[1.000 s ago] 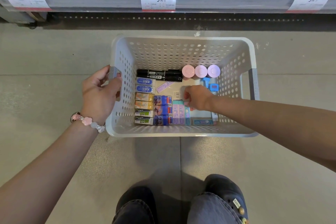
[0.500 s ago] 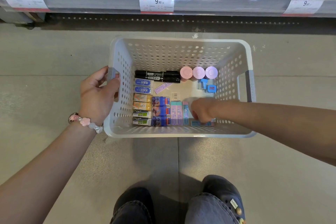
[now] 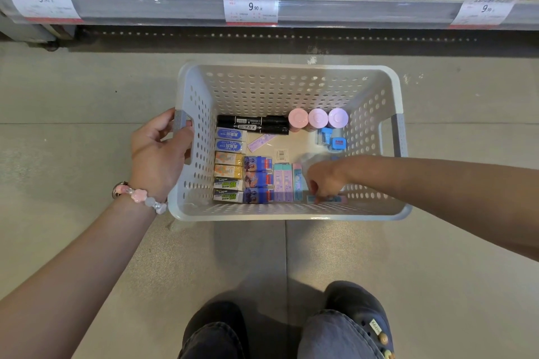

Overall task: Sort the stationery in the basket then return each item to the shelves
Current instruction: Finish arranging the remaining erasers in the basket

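Left hand (image 3: 159, 154) grips the basket's (image 3: 291, 73) grey handle (image 3: 180, 121); right hand (image 3: 325, 181), fingers curled down, pinches a flat eraser (image 3: 326, 199) at the near wall. Erasers (image 3: 230, 175), markers (image 3: 252, 124) and round tubs (image 3: 318, 118) lie sorted inside.

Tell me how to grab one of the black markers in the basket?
Pinch the nearer black marker around its middle, coming straight down from above. Both markers lie flat, side by side along the far wall of the basket, so their ends are boxed in: the basket wall on the left, a pink round tub on the right. The open top looks like the easiest way in.
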A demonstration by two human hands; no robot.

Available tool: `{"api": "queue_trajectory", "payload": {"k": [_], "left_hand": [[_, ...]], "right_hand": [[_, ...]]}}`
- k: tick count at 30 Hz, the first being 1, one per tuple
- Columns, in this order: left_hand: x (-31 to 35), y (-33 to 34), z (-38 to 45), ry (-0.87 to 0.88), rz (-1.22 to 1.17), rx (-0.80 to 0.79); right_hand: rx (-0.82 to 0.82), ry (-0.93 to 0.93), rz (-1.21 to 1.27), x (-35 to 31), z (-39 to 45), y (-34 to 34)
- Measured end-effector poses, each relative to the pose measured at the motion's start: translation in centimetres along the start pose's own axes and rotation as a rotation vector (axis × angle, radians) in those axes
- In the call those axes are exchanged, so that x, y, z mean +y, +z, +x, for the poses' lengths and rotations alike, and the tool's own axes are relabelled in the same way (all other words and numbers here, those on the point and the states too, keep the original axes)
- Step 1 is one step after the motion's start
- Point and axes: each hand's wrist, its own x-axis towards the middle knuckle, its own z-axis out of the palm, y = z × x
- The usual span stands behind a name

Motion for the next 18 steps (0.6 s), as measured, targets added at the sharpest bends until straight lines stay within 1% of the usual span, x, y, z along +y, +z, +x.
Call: {"api": "queue_trajectory", "payload": {"k": [3, 5, 9, 11, 13, 16, 18], "left_hand": [[0.0, 0.0, 0.0, -0.007, -0.006, 0.000], [-0.1, -0.1, 0.0, -0.001, -0.008, 0.001], [-0.2, 0.0, 0.2, 0.008, -0.010, 0.005], [-0.3, -0.1, 0.2, 0.004, -0.006, 0.010], [-0.3, -0.1, 0.3, 0.007, -0.013, 0.006], [-0.3, -0.1, 0.3, 0.013, -0.021, -0.003], [-0.3, -0.1, 0.3, 0.024, -0.008, -0.010]], "right_hand": [[0.010, -0.033, 0.118, 0.1, -0.8, -0.8], [0.046, -0.039, 0.231, 0.1, -1.3, -1.9], [0.203, 0.054, 0.453, 0.9, -1.8, -3.8], [0.262, 0.110, 0.511, 1.3, -1.9, -4.2], [0.257, 0.140, 0.548, 1.6, -1.9, -4.2], [0.174, 0.134, 0.590, 2.2, -1.7, -3.8], [0.212, 0.109, 0.610, 2.6, -1.9, -3.7]]}}
